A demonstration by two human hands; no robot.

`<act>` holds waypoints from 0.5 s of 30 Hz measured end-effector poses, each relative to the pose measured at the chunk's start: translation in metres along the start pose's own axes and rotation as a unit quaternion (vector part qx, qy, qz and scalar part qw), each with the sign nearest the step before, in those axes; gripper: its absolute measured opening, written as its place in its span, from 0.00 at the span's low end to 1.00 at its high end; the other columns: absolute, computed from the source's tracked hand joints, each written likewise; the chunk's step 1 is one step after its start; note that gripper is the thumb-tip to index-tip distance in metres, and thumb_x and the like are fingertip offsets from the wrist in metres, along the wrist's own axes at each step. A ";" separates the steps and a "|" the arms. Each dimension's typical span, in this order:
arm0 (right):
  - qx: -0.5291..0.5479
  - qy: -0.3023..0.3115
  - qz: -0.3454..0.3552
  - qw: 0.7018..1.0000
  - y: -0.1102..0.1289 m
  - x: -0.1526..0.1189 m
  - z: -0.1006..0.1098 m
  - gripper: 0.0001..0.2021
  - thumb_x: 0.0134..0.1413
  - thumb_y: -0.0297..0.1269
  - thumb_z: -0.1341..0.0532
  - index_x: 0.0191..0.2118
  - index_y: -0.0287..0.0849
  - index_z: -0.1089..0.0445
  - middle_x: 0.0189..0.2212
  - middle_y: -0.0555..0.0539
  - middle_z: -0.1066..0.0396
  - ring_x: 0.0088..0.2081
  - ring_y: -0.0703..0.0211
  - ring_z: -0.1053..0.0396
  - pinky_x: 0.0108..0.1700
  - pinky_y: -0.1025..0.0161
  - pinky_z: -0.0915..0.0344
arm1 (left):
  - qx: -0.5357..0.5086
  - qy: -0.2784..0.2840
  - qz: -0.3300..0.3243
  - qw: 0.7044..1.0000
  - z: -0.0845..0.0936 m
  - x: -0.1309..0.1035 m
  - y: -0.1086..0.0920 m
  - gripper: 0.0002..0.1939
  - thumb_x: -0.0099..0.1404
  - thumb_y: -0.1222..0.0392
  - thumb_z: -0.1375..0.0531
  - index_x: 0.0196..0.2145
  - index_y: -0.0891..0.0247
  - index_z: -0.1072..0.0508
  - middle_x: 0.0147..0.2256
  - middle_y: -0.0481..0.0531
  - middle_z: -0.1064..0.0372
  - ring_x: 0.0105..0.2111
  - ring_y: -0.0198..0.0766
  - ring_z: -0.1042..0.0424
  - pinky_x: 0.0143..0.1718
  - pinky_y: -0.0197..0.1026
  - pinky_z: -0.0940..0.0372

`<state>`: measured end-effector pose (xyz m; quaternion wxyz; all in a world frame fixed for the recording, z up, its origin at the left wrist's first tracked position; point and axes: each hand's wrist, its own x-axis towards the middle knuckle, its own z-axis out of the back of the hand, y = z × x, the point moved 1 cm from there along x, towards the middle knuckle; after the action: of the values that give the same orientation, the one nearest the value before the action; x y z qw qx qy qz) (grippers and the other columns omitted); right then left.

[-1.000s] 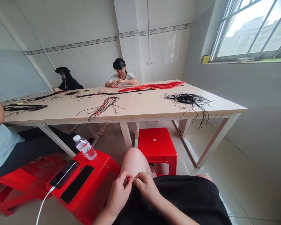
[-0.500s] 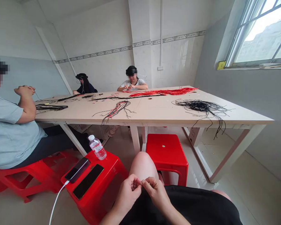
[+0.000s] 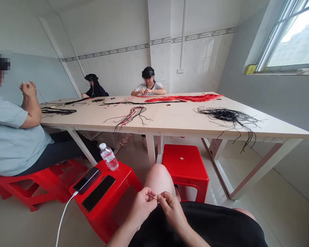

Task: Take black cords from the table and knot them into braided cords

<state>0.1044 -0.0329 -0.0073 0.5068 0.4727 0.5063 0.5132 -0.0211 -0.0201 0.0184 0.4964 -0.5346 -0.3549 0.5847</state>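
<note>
Red cords (image 3: 195,98) are lying at one o'clock; left hand (image 3: 143,205) and right hand (image 3: 172,207) are pinching something thin (image 3: 155,197) (unidentifiable).

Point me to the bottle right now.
Left of centre in the head view, the bottle stands at the far end of the red stool beside the left hand, just beyond the flat phone.
</note>
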 end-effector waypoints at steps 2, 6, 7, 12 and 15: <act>0.002 0.002 0.003 1.000 0.001 0.000 0.000 0.24 0.50 0.59 0.46 0.23 0.40 0.37 0.19 0.52 0.44 0.24 0.63 0.49 0.26 0.66 0.51 | -0.014 0.006 -0.001 1.000 0.000 -0.002 -0.004 0.07 0.50 0.63 0.38 0.27 0.64 0.34 0.18 0.41 0.40 0.19 0.28 0.43 0.23 0.33 0.51; 0.011 0.003 0.011 1.000 0.002 0.003 -0.001 0.23 0.51 0.58 0.46 0.23 0.40 0.38 0.18 0.52 0.44 0.23 0.64 0.49 0.26 0.67 0.51 | -0.060 0.030 0.004 0.998 0.001 -0.005 -0.012 0.09 0.51 0.59 0.37 0.28 0.64 0.32 0.22 0.44 0.34 0.23 0.29 0.38 0.24 0.32 0.47; 0.015 0.002 0.013 1.000 0.002 0.003 -0.001 0.23 0.52 0.58 0.46 0.23 0.41 0.39 0.18 0.53 0.45 0.23 0.65 0.49 0.25 0.67 0.51 | -0.069 0.036 0.008 0.997 0.001 -0.005 -0.014 0.10 0.50 0.59 0.36 0.29 0.64 0.32 0.23 0.45 0.33 0.23 0.29 0.37 0.24 0.32 0.46; 0.016 -0.011 0.037 0.999 0.002 0.002 0.004 0.20 0.54 0.53 0.46 0.23 0.41 0.39 0.18 0.53 0.44 0.22 0.66 0.48 0.25 0.68 0.49 | -0.092 0.062 0.021 0.994 -0.001 -0.002 -0.016 0.11 0.47 0.62 0.35 0.29 0.66 0.32 0.22 0.44 0.35 0.19 0.26 0.41 0.20 0.30 0.49; 0.008 -0.026 0.033 0.999 0.001 0.001 0.009 0.18 0.55 0.50 0.46 0.24 0.40 0.37 0.19 0.53 0.42 0.23 0.66 0.46 0.26 0.68 0.48 | -0.097 0.068 0.018 0.993 -0.006 0.002 -0.013 0.13 0.47 0.63 0.34 0.30 0.65 0.33 0.24 0.45 0.33 0.23 0.28 0.35 0.25 0.31 0.42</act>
<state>0.1137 -0.0310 -0.0055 0.4989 0.5068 0.4810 0.5128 -0.0129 -0.0154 0.0286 0.4547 -0.6250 -0.3652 0.5188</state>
